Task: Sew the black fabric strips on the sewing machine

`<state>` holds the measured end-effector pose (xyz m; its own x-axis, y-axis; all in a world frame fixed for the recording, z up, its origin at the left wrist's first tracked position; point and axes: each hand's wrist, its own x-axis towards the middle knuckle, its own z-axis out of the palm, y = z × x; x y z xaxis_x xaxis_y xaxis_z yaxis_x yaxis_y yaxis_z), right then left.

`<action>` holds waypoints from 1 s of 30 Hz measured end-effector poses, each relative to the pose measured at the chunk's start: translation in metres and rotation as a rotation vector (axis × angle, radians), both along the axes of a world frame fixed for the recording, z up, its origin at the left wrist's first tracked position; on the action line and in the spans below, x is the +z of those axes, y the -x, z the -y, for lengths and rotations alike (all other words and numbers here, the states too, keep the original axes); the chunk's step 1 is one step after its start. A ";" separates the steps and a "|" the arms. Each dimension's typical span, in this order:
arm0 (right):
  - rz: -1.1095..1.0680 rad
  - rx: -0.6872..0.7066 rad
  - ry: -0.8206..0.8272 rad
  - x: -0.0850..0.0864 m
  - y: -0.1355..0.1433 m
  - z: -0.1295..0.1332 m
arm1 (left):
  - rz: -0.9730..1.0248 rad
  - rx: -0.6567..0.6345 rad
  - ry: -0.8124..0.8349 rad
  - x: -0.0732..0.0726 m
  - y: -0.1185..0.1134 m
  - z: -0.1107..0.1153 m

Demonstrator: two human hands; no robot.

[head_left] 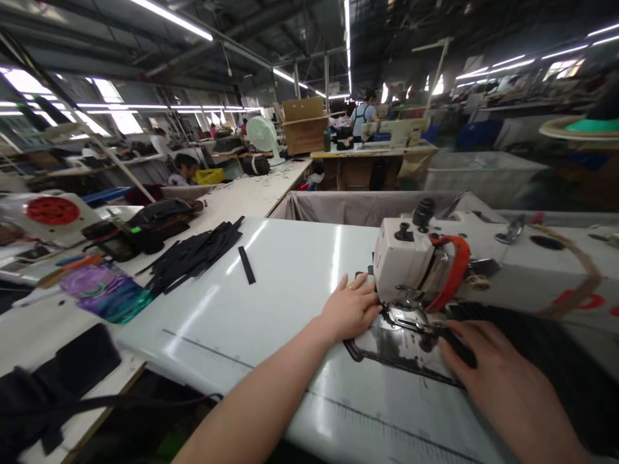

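Observation:
A white industrial sewing machine (403,261) with an orange-red band stands on the right of the pale table. My left hand (352,308) lies beside its needle area, fingers stretched out and slightly apart at the left edge of the metal plate (401,348). Whatever lies beneath those fingertips is hidden. To the right of the needle, my right hand (498,367) pinches a black piece of fabric (457,346) between thumb and fingers. More black cloth (541,335) spreads beyond that hand, under the machine arm.
A single black strip (246,265) and a heap of black strips (196,254) lie on the left. A purple and teal bag (104,290) sits beside them. Behind the table is a cloth-lined bin (333,206). Further off are a fan (262,134), a carton (304,125) and a person (362,116).

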<state>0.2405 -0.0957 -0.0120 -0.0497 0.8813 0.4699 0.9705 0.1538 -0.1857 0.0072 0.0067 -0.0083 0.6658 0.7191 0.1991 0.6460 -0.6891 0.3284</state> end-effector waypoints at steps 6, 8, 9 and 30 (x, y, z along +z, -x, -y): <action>-0.340 0.274 0.178 0.017 0.023 0.008 | -0.032 0.549 -0.022 0.022 0.041 -0.003; -0.414 0.326 0.285 0.025 0.032 0.009 | 0.012 0.686 -0.083 0.028 0.047 0.001; -0.444 0.347 0.325 0.027 0.036 0.008 | 0.082 0.679 -0.077 0.030 0.046 0.004; 0.210 0.500 -0.230 -0.031 0.048 0.003 | 0.196 0.109 0.057 0.005 -0.005 0.043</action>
<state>0.1930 -0.0987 -0.0433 -0.5459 0.6034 0.5812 0.7820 0.6161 0.0949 0.0121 -0.0361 -0.0038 0.5363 0.7981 0.2746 0.6353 -0.5959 0.4912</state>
